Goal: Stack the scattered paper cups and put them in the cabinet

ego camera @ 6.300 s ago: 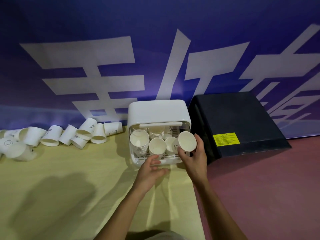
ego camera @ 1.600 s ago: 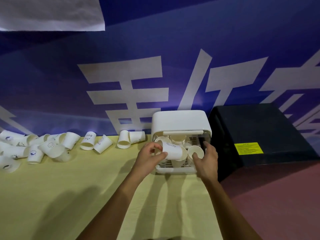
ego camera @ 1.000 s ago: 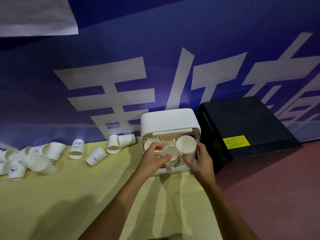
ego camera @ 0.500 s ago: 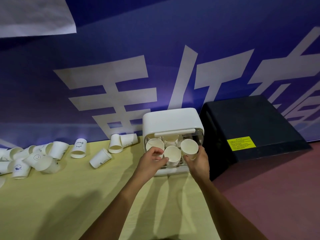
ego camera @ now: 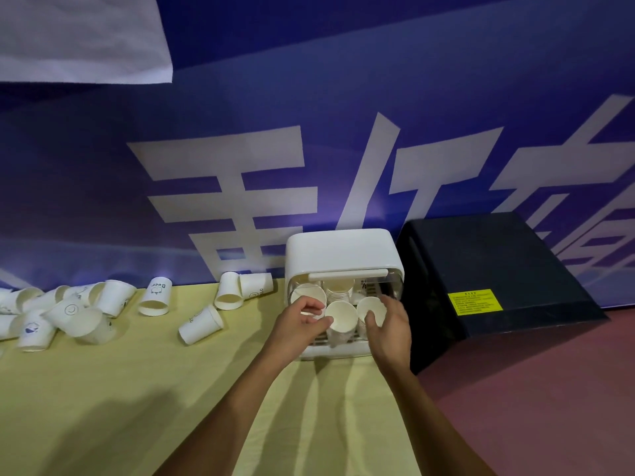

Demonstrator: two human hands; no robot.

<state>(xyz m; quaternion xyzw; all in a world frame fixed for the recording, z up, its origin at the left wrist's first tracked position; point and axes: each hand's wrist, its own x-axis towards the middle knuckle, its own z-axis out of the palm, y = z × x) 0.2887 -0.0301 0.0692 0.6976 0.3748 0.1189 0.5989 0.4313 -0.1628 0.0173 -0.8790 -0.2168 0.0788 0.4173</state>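
The white cabinet stands open-fronted at the table's right end. It holds three stacks of white paper cups lying with their mouths toward me. My left hand is at the opening, its fingers pinching the left rim of the middle stack, below the left stack. The fingers and thumb of my right hand curl round the right stack. Loose cups lie on the yellow table: one nearest, a pair by the wall, one further left, and a pile of several.
A black box with a yellow label stands right beside the cabinet on the right. Behind everything hangs a blue banner wall. Red floor lies past the table's right edge.
My left hand brought a cup to the cabinet and set it on the middle stack. My right hand lowered the right stack slightly in the opening. Both hands stay at the cabinet front.
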